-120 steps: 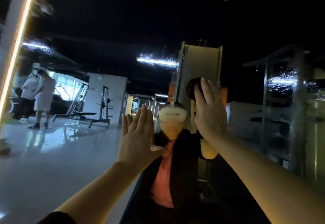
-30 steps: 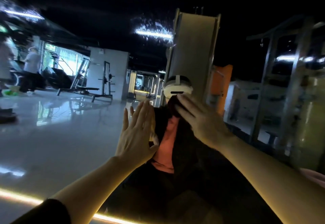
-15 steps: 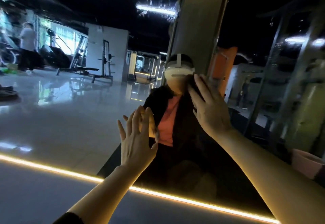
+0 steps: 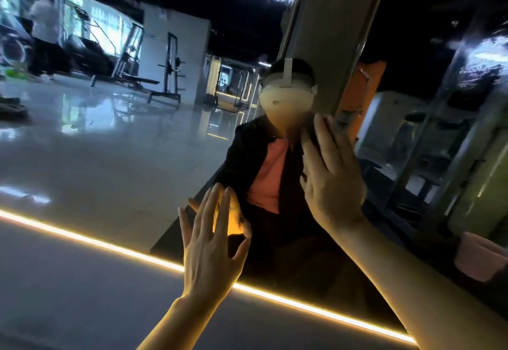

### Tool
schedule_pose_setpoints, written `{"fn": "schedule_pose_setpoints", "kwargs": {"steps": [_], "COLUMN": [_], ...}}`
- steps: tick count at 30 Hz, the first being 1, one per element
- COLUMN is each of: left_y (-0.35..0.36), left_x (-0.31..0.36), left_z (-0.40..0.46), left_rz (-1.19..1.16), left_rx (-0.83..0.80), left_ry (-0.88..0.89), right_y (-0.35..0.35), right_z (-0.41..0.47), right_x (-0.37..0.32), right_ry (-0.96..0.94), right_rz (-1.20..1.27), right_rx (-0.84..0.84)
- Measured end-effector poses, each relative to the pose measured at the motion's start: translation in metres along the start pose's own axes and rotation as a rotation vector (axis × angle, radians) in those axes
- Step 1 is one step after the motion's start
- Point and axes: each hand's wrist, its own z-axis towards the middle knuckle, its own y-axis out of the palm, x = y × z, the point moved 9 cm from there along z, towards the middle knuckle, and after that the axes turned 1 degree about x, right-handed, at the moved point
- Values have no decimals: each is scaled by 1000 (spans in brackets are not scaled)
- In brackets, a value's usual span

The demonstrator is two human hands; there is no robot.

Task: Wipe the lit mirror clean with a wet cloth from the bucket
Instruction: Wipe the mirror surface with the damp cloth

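Observation:
The lit mirror (image 4: pixel 123 157) fills the view, and a glowing strip (image 4: pixel 96 242) runs along its lower edge. My left hand (image 4: pixel 211 248) lies flat on the glass just above the strip, fingers spread. Higher and to the right, my right hand (image 4: pixel 330 182) presses on the glass with straight fingers. The dark cloth (image 4: pixel 310 133) is almost wholly hidden under that hand. Only a dark bit shows by the fingertips, and it is hard to tell from the reflected black jacket. Streaks and droplets mark the glass at the upper right.
A pink bucket (image 4: pixel 478 256) shows at the right edge, seemingly as a reflection. The mirror reflects a shiny floor, gym racks (image 4: pixel 170 74), a pillar (image 4: pixel 330 33) and a person (image 4: pixel 45 28) at the far left. Grey wall (image 4: pixel 82 294) lies below the strip.
Both hands have moved down the mirror since four seconds ago, and the lower light strip has come into view. In the last half second the view moved closer and tilted. The right hand stays flat.

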Motion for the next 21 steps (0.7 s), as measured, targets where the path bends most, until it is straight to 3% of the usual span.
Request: {"fn": "schedule_pose_setpoints", "kwargs": {"steps": [2, 5, 7, 11, 13, 16, 19, 21], "left_y": [-1, -3, -4, -5, -5, -5, -5, -6], "left_x": [-3, -12, -18, -23, -24, -25, -27, -30], "left_z": [-1, -8, -11, -11, -11, -11, -14, -17], "left_rz": [-1, -8, -10, -4, -5, -7, 0, 4], "left_rx": [13, 29, 31, 21, 18, 29, 20, 3], "left_ry": [15, -37, -79, -118, -124, -117, -126, -141], "right_y": [12, 37, 38, 8, 7, 28, 46, 44], "right_z": [-20, -85, -90, 12, 43, 12, -52, -55], "right_x": [-28, -83, -85, -32, -24, -63, -99, -99], "right_ry": [-61, -413, -477, -7, 94, -130, -448, -526], "right_rz": [3, 23, 49, 31, -1, 21, 58, 61], "right_rx": [-5, -247, -322, -6, 24, -65, -299, -340]}}
